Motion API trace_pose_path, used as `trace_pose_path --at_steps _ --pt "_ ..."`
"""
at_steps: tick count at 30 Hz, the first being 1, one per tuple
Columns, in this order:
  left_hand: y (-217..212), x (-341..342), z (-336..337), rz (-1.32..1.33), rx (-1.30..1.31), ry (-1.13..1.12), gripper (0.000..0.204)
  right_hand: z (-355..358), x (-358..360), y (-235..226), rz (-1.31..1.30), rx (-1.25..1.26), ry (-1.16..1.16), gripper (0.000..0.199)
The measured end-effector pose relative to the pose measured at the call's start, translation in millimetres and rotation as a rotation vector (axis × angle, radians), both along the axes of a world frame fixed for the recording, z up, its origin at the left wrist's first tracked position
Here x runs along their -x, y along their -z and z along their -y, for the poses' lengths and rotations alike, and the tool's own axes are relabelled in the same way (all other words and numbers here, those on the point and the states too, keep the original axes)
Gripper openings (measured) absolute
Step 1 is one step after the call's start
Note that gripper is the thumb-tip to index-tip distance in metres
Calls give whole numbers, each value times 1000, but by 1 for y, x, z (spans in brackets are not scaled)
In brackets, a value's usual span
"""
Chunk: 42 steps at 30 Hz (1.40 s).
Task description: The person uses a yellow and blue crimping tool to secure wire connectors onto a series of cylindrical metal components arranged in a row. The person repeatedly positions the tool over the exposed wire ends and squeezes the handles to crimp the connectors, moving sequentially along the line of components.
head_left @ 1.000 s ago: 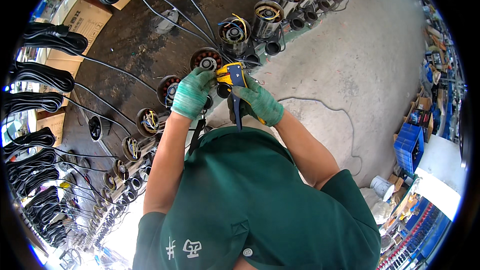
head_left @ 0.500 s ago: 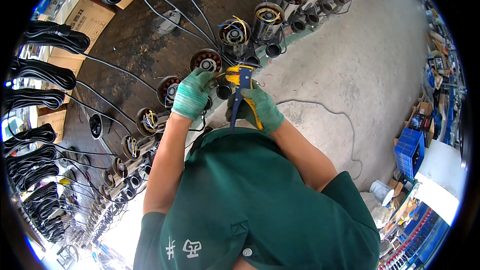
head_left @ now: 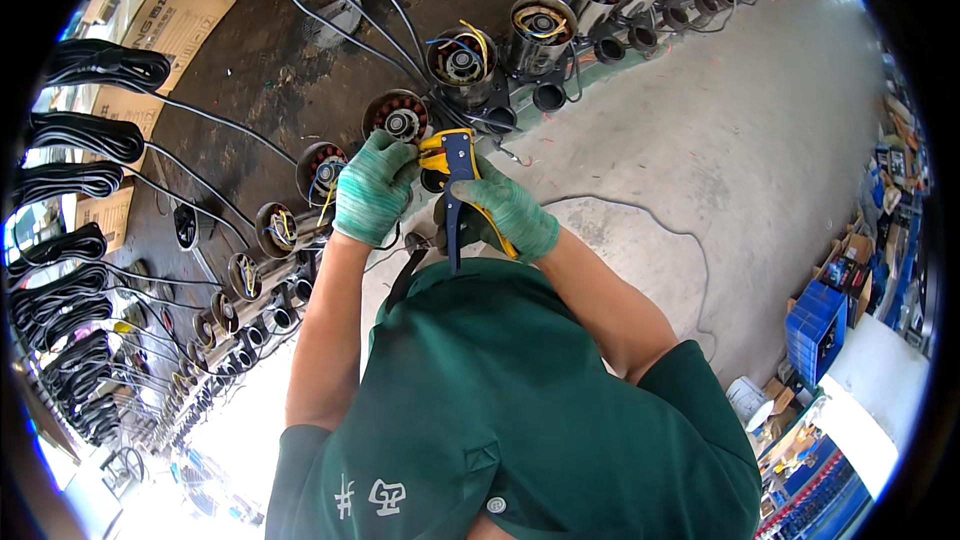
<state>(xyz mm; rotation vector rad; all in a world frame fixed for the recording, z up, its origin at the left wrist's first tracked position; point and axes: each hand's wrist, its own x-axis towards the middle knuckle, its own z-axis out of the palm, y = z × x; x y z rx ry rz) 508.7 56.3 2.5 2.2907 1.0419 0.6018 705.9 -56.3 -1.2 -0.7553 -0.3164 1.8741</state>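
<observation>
A pale concrete floor (head_left: 770, 140) spreads on the right, and a dark, stained work surface (head_left: 270, 80) on the upper left. Cardboard boxes (head_left: 175, 25) stand along its far side near coiled black cables (head_left: 90, 135). A blue plastic crate (head_left: 815, 330) sits far right. Cylindrical metal motor housings line the work surface's edge; the one just above the hands (head_left: 400, 120) shows reddish-brown windings. The green-gloved right hand (head_left: 508, 212) is clamped around the blue-and-yellow wire stripper (head_left: 459, 162), which is held in front of the body, beside that housing. The green-gloved left hand (head_left: 375, 190) has its fingertips at the tool's yellow head; whether they pinch a wire, I cannot tell.
</observation>
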Motion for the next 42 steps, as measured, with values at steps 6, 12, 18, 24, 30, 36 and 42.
trace_pose_path --at_steps 6,12,18,24,30,36,42 --pt "-6 -8 7 -65 -57 -43 22 -8 -18 5 136 32 -124 63" --pt "1 -8 9 -46 -25 -95 21 -10 -13 6 175 -24 -84 57" --pt "1 -10 7 -30 -80 -69 19 -9 -6 7 198 15 -44 50" --pt "5 -7 4 -17 -68 -76 19 -9 -4 2 104 97 -9 46" --pt "8 0 1 36 -74 -30 19 8 -3 2 13 20 124 55" --pt "4 0 0 82 -73 -10 17 31 -5 -15 204 55 254 58" --pt "-22 -15 -7 154 -59 -113 36 74 -21 -19 242 92 409 52"
